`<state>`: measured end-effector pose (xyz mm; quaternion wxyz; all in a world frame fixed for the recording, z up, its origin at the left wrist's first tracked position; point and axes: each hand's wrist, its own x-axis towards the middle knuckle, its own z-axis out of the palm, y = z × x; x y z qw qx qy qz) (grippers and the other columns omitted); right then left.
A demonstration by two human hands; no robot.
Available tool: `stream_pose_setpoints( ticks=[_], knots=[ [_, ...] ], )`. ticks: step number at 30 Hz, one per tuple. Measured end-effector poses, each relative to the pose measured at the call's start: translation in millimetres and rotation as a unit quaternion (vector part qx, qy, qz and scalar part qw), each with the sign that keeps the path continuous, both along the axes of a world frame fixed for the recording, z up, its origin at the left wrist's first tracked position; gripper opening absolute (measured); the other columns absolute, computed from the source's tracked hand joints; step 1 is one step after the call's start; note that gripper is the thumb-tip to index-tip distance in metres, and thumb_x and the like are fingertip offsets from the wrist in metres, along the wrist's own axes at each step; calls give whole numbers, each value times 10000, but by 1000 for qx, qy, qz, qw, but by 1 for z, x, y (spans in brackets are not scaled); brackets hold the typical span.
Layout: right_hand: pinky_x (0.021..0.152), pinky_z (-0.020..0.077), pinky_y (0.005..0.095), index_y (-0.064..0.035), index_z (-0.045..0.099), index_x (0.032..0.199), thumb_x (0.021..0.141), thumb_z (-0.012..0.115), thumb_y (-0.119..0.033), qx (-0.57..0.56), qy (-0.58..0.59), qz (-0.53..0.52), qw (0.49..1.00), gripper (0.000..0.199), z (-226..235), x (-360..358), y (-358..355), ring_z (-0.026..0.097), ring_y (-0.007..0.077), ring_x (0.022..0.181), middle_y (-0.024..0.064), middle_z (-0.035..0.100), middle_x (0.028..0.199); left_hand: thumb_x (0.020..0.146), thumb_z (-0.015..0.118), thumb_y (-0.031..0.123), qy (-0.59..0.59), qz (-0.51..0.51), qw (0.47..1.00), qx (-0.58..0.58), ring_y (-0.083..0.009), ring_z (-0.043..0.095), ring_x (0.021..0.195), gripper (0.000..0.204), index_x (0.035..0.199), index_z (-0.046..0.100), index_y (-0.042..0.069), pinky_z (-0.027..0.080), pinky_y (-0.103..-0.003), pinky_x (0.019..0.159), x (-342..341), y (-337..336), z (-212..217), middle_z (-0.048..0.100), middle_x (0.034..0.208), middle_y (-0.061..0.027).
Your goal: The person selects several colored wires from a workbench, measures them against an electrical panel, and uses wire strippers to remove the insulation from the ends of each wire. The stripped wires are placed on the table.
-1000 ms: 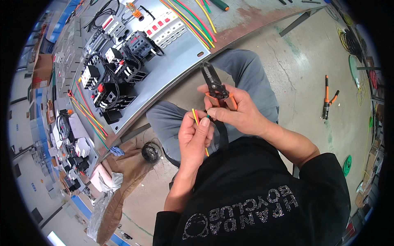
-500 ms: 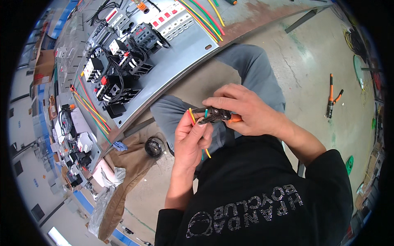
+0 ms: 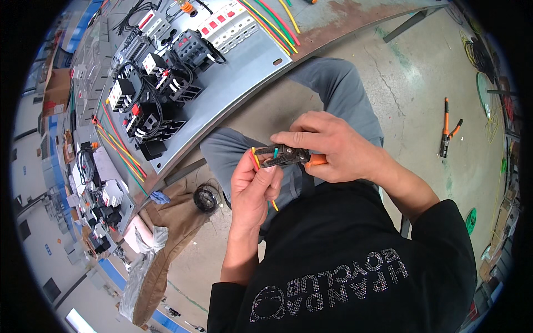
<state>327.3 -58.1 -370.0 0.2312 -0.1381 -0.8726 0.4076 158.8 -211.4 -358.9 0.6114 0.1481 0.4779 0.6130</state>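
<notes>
My left hand [image 3: 252, 191] pinches a few thin wires between thumb and fingers. The tips of a yellow wire [image 3: 256, 157] and a red one stick up out of the pinch, and the yellow wire's other end hangs below the palm. My right hand [image 3: 336, 145] is closed round the orange handles of wire strippers [image 3: 296, 156]. Their black jaws reach across to my left thumb. A short green wire end [image 3: 276, 152] stands at the jaws; whether they grip it I cannot tell. Both hands are over my lap.
A metal mounting plate [image 3: 239, 75] with breakers [image 3: 222, 25] and black contactors [image 3: 161, 116] lies on the bench at upper left. Loose coloured wires [image 3: 277, 28] lie beside it. Orange-handled pliers [image 3: 446, 130] and a green coil [image 3: 471, 221] are on the floor at right.
The strippers and both hands appear slightly further left, as does the whole scene. The strippers' jaws stay by the green wire end, and both hands keep their hold.
</notes>
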Motion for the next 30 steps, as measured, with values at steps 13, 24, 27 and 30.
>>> stream_pose_setpoints(
  ticks=[13, 24, 27, 30],
  knots=[
    [804, 493, 427, -119, 665, 1290, 692, 705, -65, -12, 12, -2, 1000, 602, -1, -1, -3, 590, 326, 886, 93, 589, 950, 1060, 562, 187, 20, -10, 1000, 0, -31, 316, 532, 160, 1165, 581, 68, 218, -204, 467, 0, -2, 0, 521, 722, -8],
    [748, 495, 428, -108, 667, 1275, 690, 712, -66, -17, -10, -1, 1000, 588, -4, 0, -3, 583, 322, 832, 93, 560, 888, 1070, 535, 187, 30, -16, 999, -11, -39, 325, 516, 129, 1149, 567, 90, 238, -206, 456, -1, -4, -5, 517, 714, -4],
    [690, 494, 422, -102, 668, 1270, 691, 707, -63, -48, -20, 7, 999, 582, -4, 1, -2, 576, 318, 779, 98, 530, 828, 1069, 537, 191, 38, -15, 999, -24, -37, 333, 521, 118, 1129, 570, 95, 244, -206, 458, 0, -3, -5, 514, 711, 0],
    [664, 493, 421, -98, 668, 1269, 696, 701, -59, -54, -32, 10, 998, 576, -5, 2, -1, 573, 316, 752, 101, 514, 794, 1067, 548, 200, 39, -15, 999, -29, -31, 338, 534, 129, 1128, 577, 91, 245, -203, 466, -1, -2, -5, 510, 712, 9]
  ],
)
